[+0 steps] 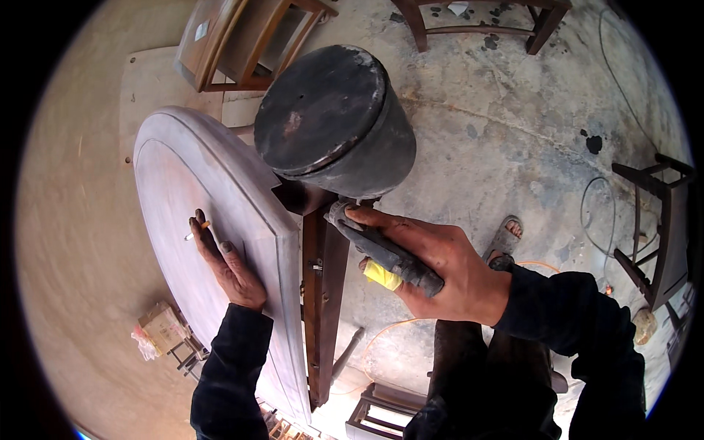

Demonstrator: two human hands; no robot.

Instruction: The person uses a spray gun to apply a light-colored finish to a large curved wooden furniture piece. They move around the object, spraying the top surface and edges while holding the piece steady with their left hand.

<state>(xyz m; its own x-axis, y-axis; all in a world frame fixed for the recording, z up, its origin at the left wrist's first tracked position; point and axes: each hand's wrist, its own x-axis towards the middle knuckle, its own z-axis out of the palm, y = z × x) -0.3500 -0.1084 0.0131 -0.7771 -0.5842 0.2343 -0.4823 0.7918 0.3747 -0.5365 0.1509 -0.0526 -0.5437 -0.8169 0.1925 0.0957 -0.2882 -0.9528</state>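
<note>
My right hand [447, 271] is wrapped round the dark handle of a spray gun [389, 253], a yellow wrapping [383, 276] showing by the fingers. On top of the gun sits a large black paint cup [323, 110] with a lid, smeared and tilted toward me. My left hand [233, 268] rests against the pale, whitish-purple face of a curved wooden tabletop [172, 198] that stands on edge. Between its fingers is a cigarette [196, 230]. The gun's nozzle is hidden beneath the cup. Beside the panel runs its dark brown wooden frame [326, 308].
A brown wooden cabinet [253, 37] stands far left of the cup. Dark wooden chair frames [653, 227] are at the right and far edge. An orange hose [381, 334] and a dark cable [587, 213] lie on the stained concrete floor [484, 132]. A cardboard box [163, 326] sits at the left.
</note>
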